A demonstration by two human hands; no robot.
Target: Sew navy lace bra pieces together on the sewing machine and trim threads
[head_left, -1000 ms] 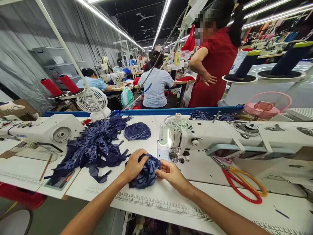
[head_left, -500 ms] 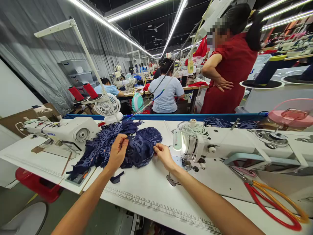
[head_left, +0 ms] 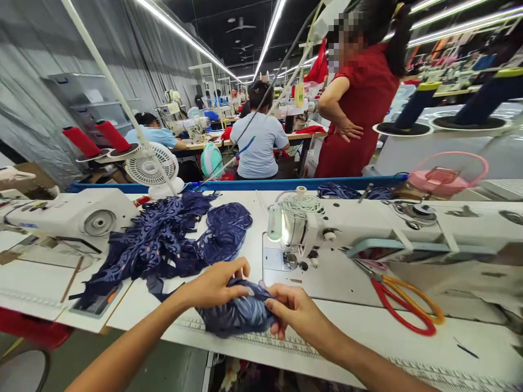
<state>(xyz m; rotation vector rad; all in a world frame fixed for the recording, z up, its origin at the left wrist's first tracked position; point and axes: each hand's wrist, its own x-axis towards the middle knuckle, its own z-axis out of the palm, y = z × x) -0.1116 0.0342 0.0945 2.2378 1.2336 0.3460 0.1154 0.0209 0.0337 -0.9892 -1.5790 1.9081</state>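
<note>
While both hands work at the near edge of the desk, left hand pinches the top of a bunched navy lace piece, thumb and fingers pressed onto it. Opposite, right hand grips its right end, fingers curled into the fabric. Piece sits on the printed ruler strip, just in front of the sewing machine. Red-handled scissors lie to the right. Pile of navy pieces sits behind-left. Further back: 1 white fan, 2 red thread cones, person in red standing.
</note>
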